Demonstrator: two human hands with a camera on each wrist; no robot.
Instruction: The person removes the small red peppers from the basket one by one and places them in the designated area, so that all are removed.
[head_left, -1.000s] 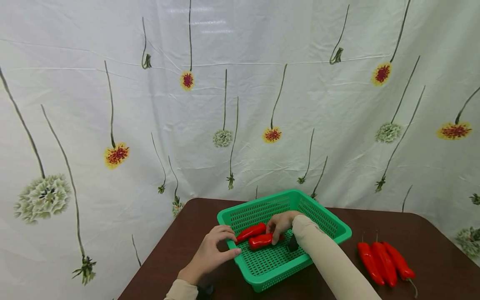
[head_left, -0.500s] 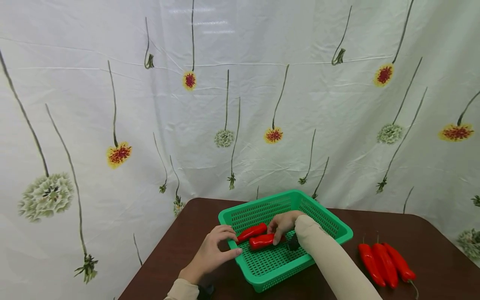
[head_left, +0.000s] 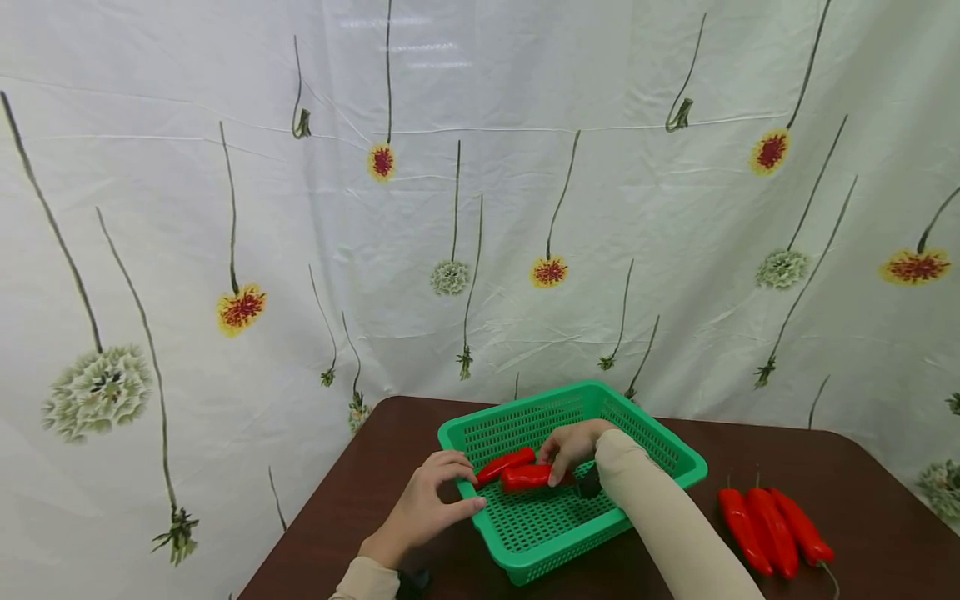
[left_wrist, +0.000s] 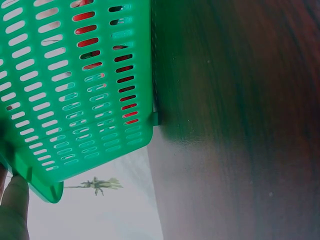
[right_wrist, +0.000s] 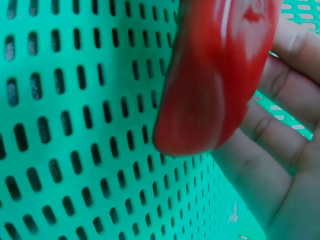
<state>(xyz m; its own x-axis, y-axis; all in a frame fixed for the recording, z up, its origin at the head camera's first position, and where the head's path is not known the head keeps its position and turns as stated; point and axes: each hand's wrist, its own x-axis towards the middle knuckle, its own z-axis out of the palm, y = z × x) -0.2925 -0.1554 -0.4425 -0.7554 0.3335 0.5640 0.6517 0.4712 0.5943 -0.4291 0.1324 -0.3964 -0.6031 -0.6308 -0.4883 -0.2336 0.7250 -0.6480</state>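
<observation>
Left hand [head_left: 429, 500] comes in from the bottom of the frame, a bit left of center, palm side turned toward the basket. Its fingers are hooked over the left rim of the green basket [head_left: 532, 527] and the thumb sticks out onto that same rim lower down, so yeah, it's got hold of the edge. The left wrist view backs that up, with a bit of finger against the rim at lower left.

Right arm slants up from the bottom right in a cream sleeve [head_left: 667, 517], wrist bent, and the right hand [head_left: 573, 446] dips into the basket. It's pinching the held pepper [head_left: 525, 478], thumb on the near side and fingers behind. That one's red and shiny, lying crosswise just right of center, low in the frame. Can't tell if it touches the basket floor.

The basket is slotted plastic, sitting at an angle on the dark table [head_left: 390, 450]. Also inside, just to the upper left of the held one, is a second red pepper [head_left: 506, 463]. Three more red peppers [head_left: 768, 529] lie side by side on the table, lower right of the frame.
</observation>
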